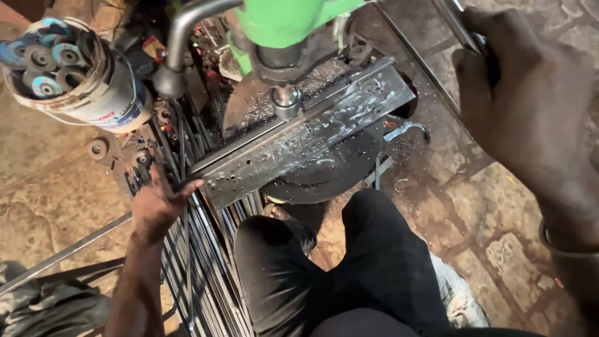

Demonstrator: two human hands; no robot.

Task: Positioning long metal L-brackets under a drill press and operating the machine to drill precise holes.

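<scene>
A long flat steel bar (312,134) with several drilled holes and metal shavings lies across the round table of a green drill press (284,25). The chuck (286,100) sits down on the bar near its middle. My left hand (156,203) grips the bar's near left end, fingers curled over its edge. My right hand (530,106) is raised at the upper right, closed around the metal feed handle (458,22) of the press. My legs in dark trousers (349,268) fill the bottom centre.
A white bucket (103,93) full of grinding discs stands at the upper left. A bundle of thin dark steel rods (199,262) lies beside my left leg. Loose discs and scrap lie on the stone floor (486,200).
</scene>
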